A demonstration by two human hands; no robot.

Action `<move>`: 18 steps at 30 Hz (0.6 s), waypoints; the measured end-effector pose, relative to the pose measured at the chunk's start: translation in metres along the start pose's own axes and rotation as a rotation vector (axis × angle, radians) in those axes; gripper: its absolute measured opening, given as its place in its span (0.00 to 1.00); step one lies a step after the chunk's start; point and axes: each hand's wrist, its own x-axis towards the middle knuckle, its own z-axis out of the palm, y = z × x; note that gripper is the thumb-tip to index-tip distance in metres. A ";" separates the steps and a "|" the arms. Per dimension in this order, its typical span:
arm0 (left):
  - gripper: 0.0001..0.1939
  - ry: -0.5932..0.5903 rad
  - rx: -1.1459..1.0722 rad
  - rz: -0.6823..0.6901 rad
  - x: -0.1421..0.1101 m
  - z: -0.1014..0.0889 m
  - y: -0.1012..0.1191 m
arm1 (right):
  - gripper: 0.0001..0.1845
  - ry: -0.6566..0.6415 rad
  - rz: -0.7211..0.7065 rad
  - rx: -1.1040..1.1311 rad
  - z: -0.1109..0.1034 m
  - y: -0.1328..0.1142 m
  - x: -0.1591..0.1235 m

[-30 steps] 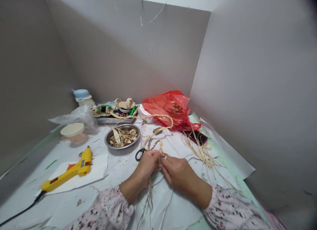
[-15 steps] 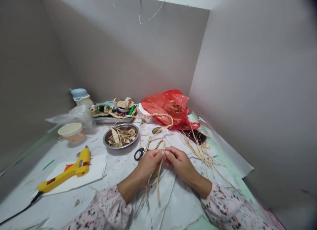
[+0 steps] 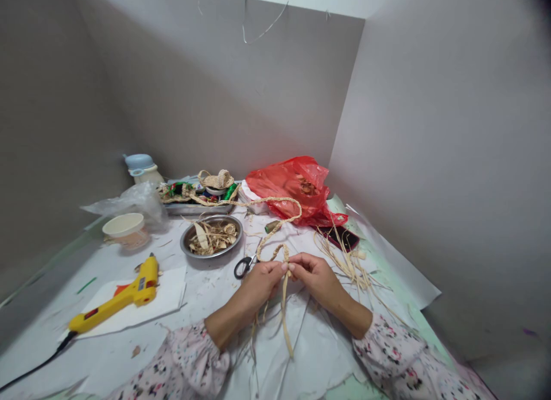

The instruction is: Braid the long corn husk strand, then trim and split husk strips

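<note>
A braided straw cord (image 3: 284, 200) loops from the tray across the table to my hands. My left hand (image 3: 263, 278) pinches the braid's near end between thumb and finger. Close against it, my right hand (image 3: 313, 276) pinches the same spot, fingertips almost touching the left ones. Loose straw strands (image 3: 285, 319) hang down from the pinch toward me. Just left of my left hand lie black-handled scissors (image 3: 243, 267), their blades partly under the cord. The curled fingers hide the exact crossing of the strands.
A steel bowl (image 3: 184, 248) holds straw scraps. Left of it are a yellow glue gun (image 3: 140, 290) and a white cup (image 3: 123, 224). Behind stand a metal tray (image 3: 196, 209) of woven pieces and a red plastic bag (image 3: 279, 179). Loose straw (image 3: 355, 268) and a phone (image 3: 340, 237) lie right.
The hanging strands have swung to the right below my hands. My right hand has shifted slightly to the right; both hands still pinch the braid.
</note>
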 end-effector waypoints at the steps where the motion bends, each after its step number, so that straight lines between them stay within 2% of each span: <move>1: 0.25 0.016 0.023 0.000 0.000 0.000 0.000 | 0.11 0.003 -0.003 -0.026 0.000 0.001 0.000; 6: 0.24 0.056 0.054 -0.017 -0.001 -0.001 0.002 | 0.13 0.039 -0.006 -0.159 -0.002 0.008 0.001; 10: 0.22 0.015 0.055 -0.004 0.002 -0.003 0.000 | 0.13 0.079 -0.053 -0.255 0.000 0.008 -0.002; 13: 0.21 0.002 0.103 0.012 0.004 -0.005 -0.002 | 0.13 0.083 -0.065 -0.246 0.001 0.006 -0.003; 18: 0.20 0.017 0.171 0.051 0.002 -0.003 0.002 | 0.13 0.093 -0.004 -0.185 0.001 0.008 0.000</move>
